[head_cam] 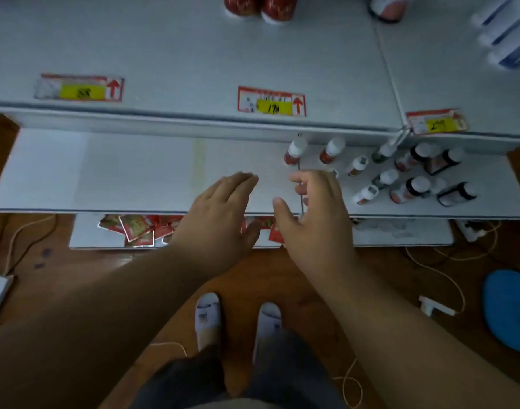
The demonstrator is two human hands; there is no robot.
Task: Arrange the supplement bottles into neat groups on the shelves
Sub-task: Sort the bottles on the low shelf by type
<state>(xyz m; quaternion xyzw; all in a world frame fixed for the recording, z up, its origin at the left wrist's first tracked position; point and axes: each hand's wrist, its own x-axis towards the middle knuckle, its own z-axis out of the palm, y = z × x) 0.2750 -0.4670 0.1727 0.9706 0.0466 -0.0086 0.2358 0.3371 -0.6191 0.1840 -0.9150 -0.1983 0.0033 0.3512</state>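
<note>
- Supplement bottles (385,172) stand loosely scattered on the right part of the middle shelf (134,172); more sit at the back of the upper shelf (179,54), red ones (261,7) centre, white-and-blue ones (506,33) far right
- Left hand (220,214): flat, fingers straight and together, over the bare stretch of the middle shelf, holding nothing
- Right hand (315,211): fingers loosely spread, thumb out, empty, just beside the nearest red bottle with white cap (295,152); contact not evident
- Handling, my judgement: small rigid plastic bottles, light, smooth-sided, tall for their base, so prone to tip and knock neighbours
- Best hold: thumb and fingers round the body below the cap, or pinch the cap from above
- Dark-capped jars (421,187) look wider, likely heavier; grip round the body
</note>
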